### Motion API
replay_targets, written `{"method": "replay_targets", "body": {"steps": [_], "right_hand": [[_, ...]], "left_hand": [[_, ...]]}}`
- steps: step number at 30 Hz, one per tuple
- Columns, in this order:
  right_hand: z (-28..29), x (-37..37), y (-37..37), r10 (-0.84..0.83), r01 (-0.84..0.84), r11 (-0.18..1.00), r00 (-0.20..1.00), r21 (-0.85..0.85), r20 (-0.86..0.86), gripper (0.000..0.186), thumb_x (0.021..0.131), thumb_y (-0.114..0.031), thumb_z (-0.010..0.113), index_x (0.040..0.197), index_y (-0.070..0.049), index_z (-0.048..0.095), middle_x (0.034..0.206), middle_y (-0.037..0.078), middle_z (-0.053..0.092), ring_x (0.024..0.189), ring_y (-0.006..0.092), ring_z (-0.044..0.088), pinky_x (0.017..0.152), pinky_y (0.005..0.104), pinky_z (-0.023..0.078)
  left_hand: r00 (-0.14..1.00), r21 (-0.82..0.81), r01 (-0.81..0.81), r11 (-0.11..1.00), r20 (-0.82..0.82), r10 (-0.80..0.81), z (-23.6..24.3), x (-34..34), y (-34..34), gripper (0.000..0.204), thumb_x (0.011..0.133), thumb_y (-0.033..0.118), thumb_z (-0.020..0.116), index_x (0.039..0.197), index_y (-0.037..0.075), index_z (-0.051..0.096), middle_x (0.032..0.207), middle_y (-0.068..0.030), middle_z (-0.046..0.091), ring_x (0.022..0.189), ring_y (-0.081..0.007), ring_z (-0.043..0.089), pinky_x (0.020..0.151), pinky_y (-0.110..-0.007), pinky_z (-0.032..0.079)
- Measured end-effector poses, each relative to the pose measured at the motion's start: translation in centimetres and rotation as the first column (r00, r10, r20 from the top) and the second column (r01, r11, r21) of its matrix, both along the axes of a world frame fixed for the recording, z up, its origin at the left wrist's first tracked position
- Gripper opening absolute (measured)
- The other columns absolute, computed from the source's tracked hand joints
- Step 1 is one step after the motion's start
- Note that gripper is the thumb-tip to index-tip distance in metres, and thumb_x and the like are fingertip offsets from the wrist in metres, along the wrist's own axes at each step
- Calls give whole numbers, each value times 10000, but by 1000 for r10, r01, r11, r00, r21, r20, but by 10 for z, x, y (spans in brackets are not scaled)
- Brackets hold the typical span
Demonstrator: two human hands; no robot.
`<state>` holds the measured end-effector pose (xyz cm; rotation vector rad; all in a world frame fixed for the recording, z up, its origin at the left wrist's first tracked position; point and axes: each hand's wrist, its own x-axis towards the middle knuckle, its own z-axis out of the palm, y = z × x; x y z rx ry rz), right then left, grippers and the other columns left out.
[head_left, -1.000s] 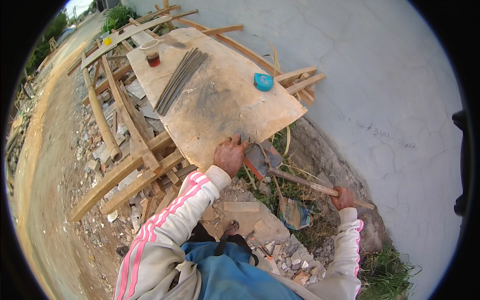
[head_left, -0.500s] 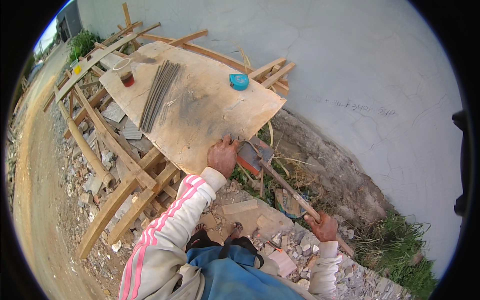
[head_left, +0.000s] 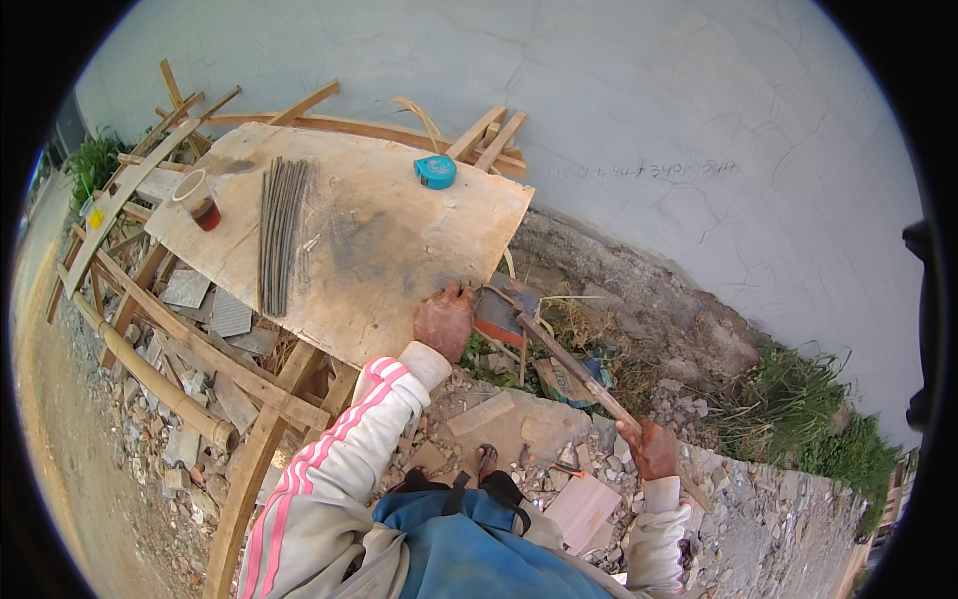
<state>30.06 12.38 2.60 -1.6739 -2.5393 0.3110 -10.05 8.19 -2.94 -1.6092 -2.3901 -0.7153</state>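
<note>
Both hands work: left hand point(head_left: 444, 321) presses flat, fingers open, on the plywood board point(head_left: 349, 230) near its 5 o'clock corner; right hand point(head_left: 654, 449) grips the hoe point(head_left: 559, 361) handle, blade at that corner. At 11 o'clock lie rods point(head_left: 279, 235). A slipping blade could hit the fingers.

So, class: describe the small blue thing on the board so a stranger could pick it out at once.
Find the big plywood board propped on timber against the grey wall. Near its far edge by the wall lies a tape measure. It is the only bright turquoise, rounded thing there, unlike the dark rods and cup.
</note>
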Motion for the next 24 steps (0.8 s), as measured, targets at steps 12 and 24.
{"method": "replay_targets", "body": {"steps": [12,24], "right_hand": [[2,-25,-68,-125,125,992,992,-11,-13,630,939,-616,561,858,-2,681,642,224,635,653,428,659,608,511,500],[17,-11,-54,-15,3,977,999,-211,-53,579,978,-552,548,838,2,642,641,204,599,649,410,632,594,493,464]], "left_hand": [[996,35,81,996,21,-82,5,-8,-2,114,857,136,640,941,60,653,936,-113,616,878,-310,704,717,-440,589],[992,57,116,992,45,-119,5,-15,0,132,865,152,633,943,49,657,938,-140,619,798,-350,705,664,-475,579]]}}
